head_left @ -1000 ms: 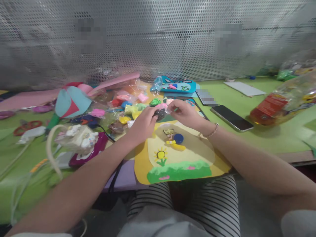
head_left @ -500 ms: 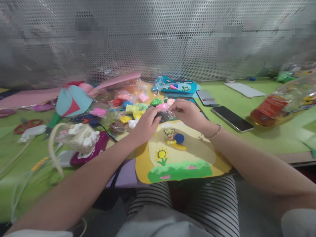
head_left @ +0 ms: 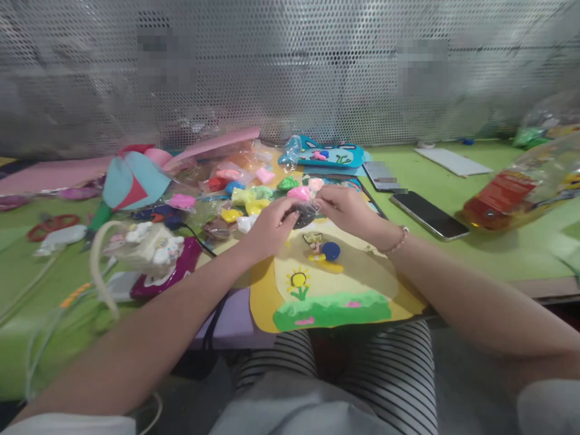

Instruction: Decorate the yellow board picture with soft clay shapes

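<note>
1. Left hand (head_left: 270, 226) and right hand (head_left: 343, 207) each keep a pinching grip on a dark clay lump in clear wrap (head_left: 302, 214), above the yellow picture board (head_left: 335, 284).
2. Coloured clay bags (head_left: 247, 196) crowd just behind; a phone (head_left: 429, 215) lies right.
3. The board overhangs the bench (head_left: 498, 254) edge; open green surface lies rightward.

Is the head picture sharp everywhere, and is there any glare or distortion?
Head view: soft all over; the small dark bag between the left hand and right hand is blurry; table edge bends from lens distortion; phone screen shows mild glare.
</note>
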Tool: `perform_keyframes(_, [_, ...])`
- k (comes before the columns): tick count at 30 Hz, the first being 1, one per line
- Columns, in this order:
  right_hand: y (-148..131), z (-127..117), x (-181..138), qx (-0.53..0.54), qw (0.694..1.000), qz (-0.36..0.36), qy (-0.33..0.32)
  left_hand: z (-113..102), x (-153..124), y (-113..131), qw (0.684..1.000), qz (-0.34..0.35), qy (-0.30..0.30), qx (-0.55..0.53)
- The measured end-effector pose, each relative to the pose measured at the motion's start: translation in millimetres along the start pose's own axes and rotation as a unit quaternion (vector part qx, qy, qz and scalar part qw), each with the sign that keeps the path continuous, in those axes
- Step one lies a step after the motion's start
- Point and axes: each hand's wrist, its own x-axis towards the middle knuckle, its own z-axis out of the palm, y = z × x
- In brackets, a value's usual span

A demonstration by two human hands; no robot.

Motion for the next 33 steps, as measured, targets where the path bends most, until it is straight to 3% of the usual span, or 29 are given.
perform_keyframes(3, [-1.9,-0.5,-0.4,0.021,1.0,0.012,0.001,0.3,-1.1,1.8,0.999,-0.015,-0.01,-0.034])
perform_keyframes(6, [-0.1,-5.2,3.0,0.078,0.994,0.081,0.0,-1.7,0.9,0.0,0.999,-0.03,0.001,-0.024])
perform_keyframes(12, [6.9,-16.0,11.7,0.2,0.958,0.206,0.028,-7.2,8.4,-17.3,0.99,-0.035,0.05,0.126])
perform_keyframes(18, [2.2,-7.3,7.6,0.304,0.924,0.23,-0.025,-8.4,5.5,-27.7,0.944,-0.05,-0.023,0.325])
perform_keyframes(23, [-0.7,-1.4,3.4,0.37,0.894,0.248,-0.039,-6.5,2.5,-26.8,0.925,-0.044,-0.059,0.373])
perform_keyframes(29, [-1.0,-3.6,4.1,0.376,0.894,0.233,-0.064,-8.5,1.0,-20.1,0.919,0.002,-0.073,0.388])
perform_keyframes(33, [19.5,-11.8,6.5,0.315,0.917,0.238,-0.056,-14.5,-2.7,-19.7,0.891,-0.034,-0.114,0.439])
